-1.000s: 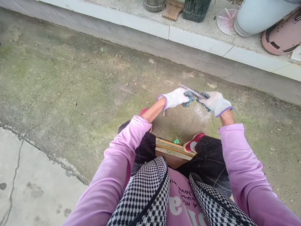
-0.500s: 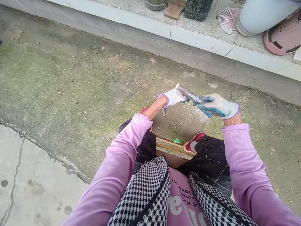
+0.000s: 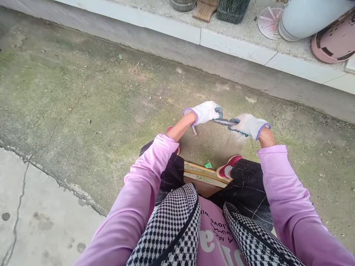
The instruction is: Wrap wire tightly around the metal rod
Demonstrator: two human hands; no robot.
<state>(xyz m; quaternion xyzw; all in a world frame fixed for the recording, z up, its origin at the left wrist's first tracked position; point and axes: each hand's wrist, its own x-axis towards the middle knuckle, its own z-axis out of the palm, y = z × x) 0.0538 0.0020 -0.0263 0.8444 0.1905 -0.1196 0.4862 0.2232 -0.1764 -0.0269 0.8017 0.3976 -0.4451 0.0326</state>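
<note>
Between my hands runs a short rod (image 3: 221, 121), its middle wound with shiny silvery wire. My right hand (image 3: 245, 124), in a white glove with a blue-green coated palm, is closed around its right end. My left hand (image 3: 206, 112), gloved alike, has curled fingers at the other end and covers it. Below the left cuff pokes the end of a second small stick-like piece (image 3: 195, 130). The rest of that piece is hidden, and I cannot tell whether the left hand holds it.
Mossy concrete ground (image 3: 97, 99) lies around my feet. A raised tiled ledge (image 3: 233, 42) carries a wooden board (image 3: 205, 11), a dark container (image 3: 232, 11), a pink round grid (image 3: 270, 24), a whitish bucket (image 3: 307, 18) and a pink basket (image 3: 334, 38). A green scrap (image 3: 208, 165) lies between my shoes.
The rod's left end has swung down from above my left hand to behind its fingers, levelling the rod. My right hand has moved slightly left and turned.
</note>
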